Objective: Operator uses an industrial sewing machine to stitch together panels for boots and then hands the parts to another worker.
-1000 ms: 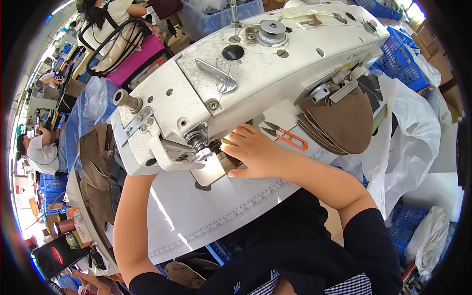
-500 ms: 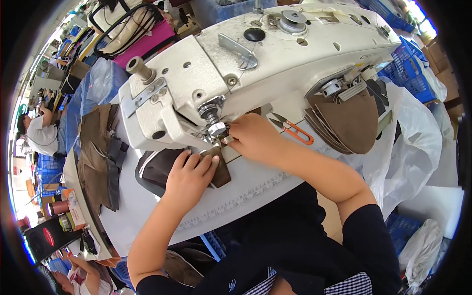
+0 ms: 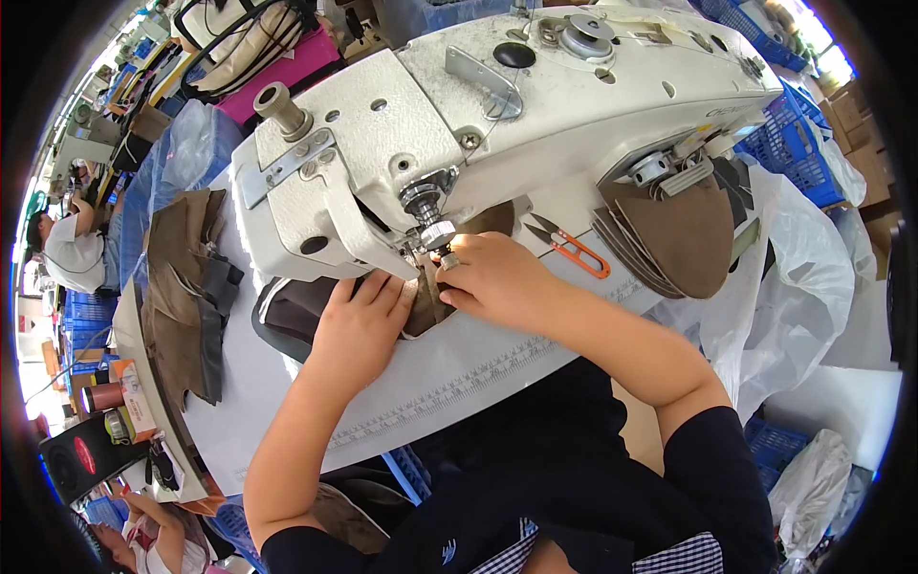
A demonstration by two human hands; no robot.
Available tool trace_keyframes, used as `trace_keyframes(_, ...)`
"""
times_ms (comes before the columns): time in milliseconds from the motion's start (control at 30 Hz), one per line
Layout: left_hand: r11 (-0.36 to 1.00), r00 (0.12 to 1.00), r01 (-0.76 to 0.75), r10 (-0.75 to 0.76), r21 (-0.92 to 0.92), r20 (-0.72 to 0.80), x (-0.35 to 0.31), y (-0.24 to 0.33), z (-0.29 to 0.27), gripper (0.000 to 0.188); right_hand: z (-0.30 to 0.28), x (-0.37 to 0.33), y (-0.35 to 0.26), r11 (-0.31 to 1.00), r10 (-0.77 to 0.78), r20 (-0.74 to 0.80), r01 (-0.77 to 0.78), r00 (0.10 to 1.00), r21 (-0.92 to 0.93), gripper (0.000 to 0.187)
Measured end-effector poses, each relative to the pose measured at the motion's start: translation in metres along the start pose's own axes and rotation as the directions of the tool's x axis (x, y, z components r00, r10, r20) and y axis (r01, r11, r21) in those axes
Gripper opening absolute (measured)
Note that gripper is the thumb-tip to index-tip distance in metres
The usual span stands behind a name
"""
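Left hand (image 3: 359,320): laid flat at frame centre, fingers spread, steadying brown fabric piece (image 3: 421,308).
Right hand (image 3: 492,277): fingers pinching fabric beneath sewing machine (image 3: 497,124) needle, for guidance.

off-white sewing machine (image 3: 535,105), brown fabric piece (image 3: 426,306) under the needle, orange-handled snips (image 3: 574,251), brown stack of cut pieces (image 3: 679,234), blue crates (image 3: 794,153), black sleeves, checked hem.

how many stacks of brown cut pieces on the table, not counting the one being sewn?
2. One stack of brown pieces lies at the table's left edge; the other stack sits right of the sewing machine, beside the orange thread snips. More may be hidden behind the machine.
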State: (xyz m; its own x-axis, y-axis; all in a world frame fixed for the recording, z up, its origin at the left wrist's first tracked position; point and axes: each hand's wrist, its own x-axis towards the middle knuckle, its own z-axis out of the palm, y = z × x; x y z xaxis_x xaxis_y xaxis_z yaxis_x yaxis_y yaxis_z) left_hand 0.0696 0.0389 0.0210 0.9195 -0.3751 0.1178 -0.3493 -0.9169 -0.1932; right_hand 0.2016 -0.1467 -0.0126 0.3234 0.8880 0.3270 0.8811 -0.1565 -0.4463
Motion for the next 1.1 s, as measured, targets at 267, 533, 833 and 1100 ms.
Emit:
trace_keyframes(267, 0.944, 0.962, 0.269, -0.273, -0.192, 0.008, -0.003, 0.028, 0.017, 0.042, 0.011, -0.019, -0.015, 0.98, 0.134, -0.042, -0.139, 0.99, -0.139, 0.027)
trace_keyframes(533, 0.943, 0.973, 0.222, -0.231, -0.249, -0.007, -0.008, 0.022, 0.021, 0.046, 0.013, -0.024, -0.004, 0.991, 0.106, -0.054, -0.11, 0.993, -0.075, 0.033)
trace_keyframes(833, 0.943, 0.965, 0.249, -0.26, -0.22, -0.021, -0.008, 0.026, 0.024, 0.045, 0.02, -0.025, -0.009, 0.984, 0.106, -0.058, -0.113, 0.993, -0.138, 0.034)
trace_keyframes(1100, 0.932, 0.951, 0.299, -0.308, -0.204, -0.01, -0.008, 0.032, 0.022, 0.042, 0.021, -0.025, -0.011, 0.985, 0.108, -0.05, -0.114, 0.993, -0.128, 0.034)
